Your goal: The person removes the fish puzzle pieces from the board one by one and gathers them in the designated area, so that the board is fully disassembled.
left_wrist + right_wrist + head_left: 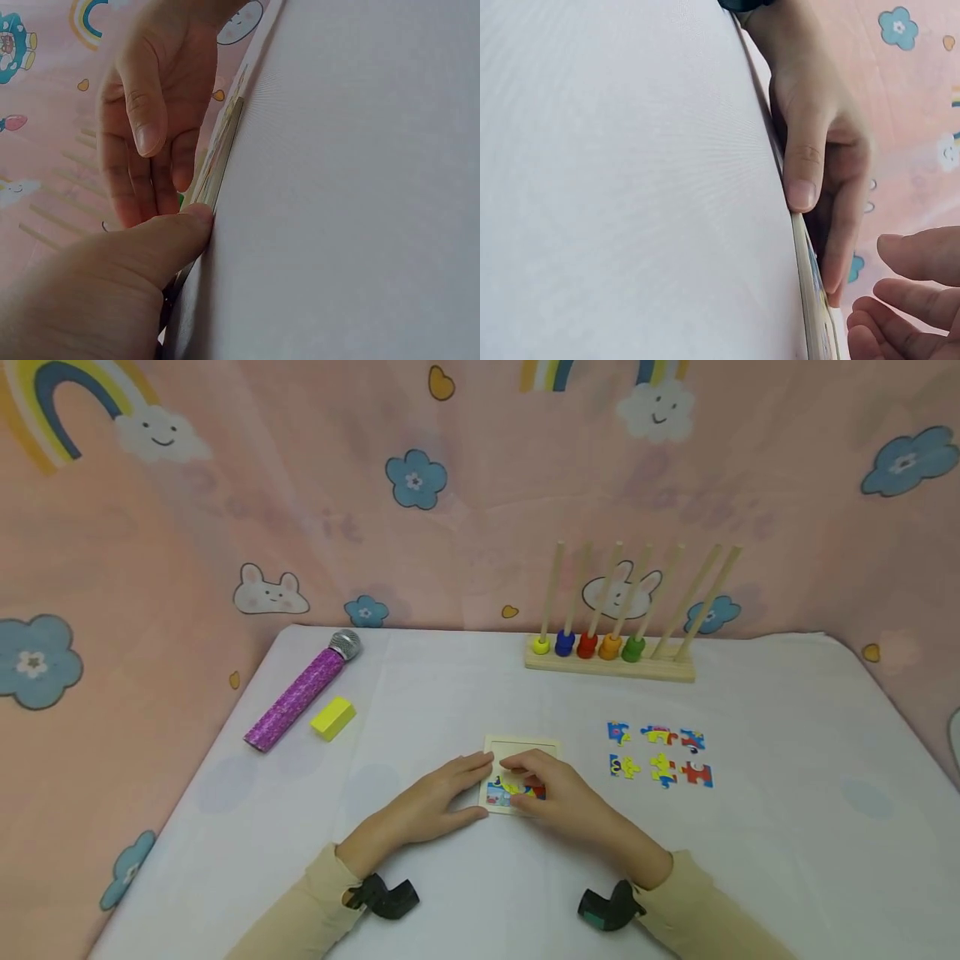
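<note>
Wooden puzzle tray (525, 739) flat on the white-covered worktop (450, 693), in front of the person, between both hands. Joined puzzle pieces (501, 795) show in its near part; right hand covers some, so can't tell the full count.

Left hand (427, 806): fingers fairly straight, thumb spread apart; touching the tray's left side, thumb at the near left corner. Right hand (564, 789): half open, fingers gently bent, thumb apart, over the tray's right part; seems to hold nothing, though fingertip contact is hard to judge.

Six loose pieces (663, 770) lie right of the tray, two rows of three, blue, yellow and red. Behind them, a wooden peg stand (611, 668), coloured beads (587, 646) on its five leftmost pegs. Far left: purple glittery microphone (296, 697), lying diagonally; yellow block (333, 718) just beside it. Beige sleeves (296, 910), dark wrist devices (390, 897). Pink printed backdrop (480, 543) behind.
</note>
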A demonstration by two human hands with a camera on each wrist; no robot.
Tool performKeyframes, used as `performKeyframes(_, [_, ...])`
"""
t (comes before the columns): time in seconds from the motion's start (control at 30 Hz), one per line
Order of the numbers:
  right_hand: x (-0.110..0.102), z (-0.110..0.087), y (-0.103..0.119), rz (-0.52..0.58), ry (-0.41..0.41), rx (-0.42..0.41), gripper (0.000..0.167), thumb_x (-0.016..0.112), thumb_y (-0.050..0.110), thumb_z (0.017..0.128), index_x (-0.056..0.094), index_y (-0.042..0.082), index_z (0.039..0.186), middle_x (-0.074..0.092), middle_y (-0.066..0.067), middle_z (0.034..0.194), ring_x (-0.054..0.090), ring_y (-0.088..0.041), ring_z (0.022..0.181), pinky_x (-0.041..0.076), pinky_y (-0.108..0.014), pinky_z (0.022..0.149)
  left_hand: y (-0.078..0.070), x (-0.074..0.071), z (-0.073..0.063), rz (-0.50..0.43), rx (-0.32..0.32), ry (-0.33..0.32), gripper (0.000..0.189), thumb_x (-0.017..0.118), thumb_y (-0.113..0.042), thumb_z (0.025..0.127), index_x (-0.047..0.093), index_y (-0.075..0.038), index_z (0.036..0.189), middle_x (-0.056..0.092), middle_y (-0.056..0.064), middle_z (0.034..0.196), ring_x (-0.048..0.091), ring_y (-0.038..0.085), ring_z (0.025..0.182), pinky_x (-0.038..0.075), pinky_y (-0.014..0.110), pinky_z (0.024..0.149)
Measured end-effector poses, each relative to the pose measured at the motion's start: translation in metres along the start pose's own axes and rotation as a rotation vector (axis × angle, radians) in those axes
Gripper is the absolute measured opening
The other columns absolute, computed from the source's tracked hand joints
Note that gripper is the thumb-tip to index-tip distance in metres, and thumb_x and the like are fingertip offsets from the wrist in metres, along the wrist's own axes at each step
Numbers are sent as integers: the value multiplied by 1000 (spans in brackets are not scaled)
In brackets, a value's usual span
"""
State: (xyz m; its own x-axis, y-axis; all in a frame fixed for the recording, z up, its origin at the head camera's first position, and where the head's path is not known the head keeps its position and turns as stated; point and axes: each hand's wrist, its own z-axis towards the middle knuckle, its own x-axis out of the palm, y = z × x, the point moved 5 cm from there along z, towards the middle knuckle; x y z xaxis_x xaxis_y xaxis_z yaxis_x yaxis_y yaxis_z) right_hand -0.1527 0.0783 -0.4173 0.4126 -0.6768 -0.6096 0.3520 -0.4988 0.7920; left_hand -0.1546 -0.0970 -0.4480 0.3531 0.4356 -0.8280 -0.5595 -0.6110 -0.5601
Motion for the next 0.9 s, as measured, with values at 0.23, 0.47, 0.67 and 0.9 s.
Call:
performKeyframes(0.23, [14,3,-2,-7,-27,-19,41,67,10,86,57,5,125,60,-5,118,58,-17,101,52,-32,88,0,1,0,-2,22,-22,63,63,-33,91,40,-5,144,33,2,153,29,20,142,31,41,113])
performKeyframes(0.47, [25,3,-6,-87,-100,-10,41,70,6,82,60,4,121,55,-4,116,56,-14,102,50,-33,89,0,1,-2,13,44,-43,63,65,-32,90,43,-4,142,35,4,152,31,21,141,32,42,112])
performKeyframes(0.67, [25,4,-3,-142,-126,17,41,72,4,80,61,-1,119,51,-8,116,53,-15,98,50,-31,85,-1,-1,0,-1,40,-41,63,65,-31,90,42,-4,142,35,4,152,31,22,141,32,42,113])
performKeyframes(0.9, [24,5,-5,-106,-111,56,37,73,4,79,61,1,114,50,-8,114,50,-12,90,49,-26,80,-1,-2,1,4,41,-40,63,65,-31,90,43,-3,142,35,4,152,31,22,141,32,42,113])
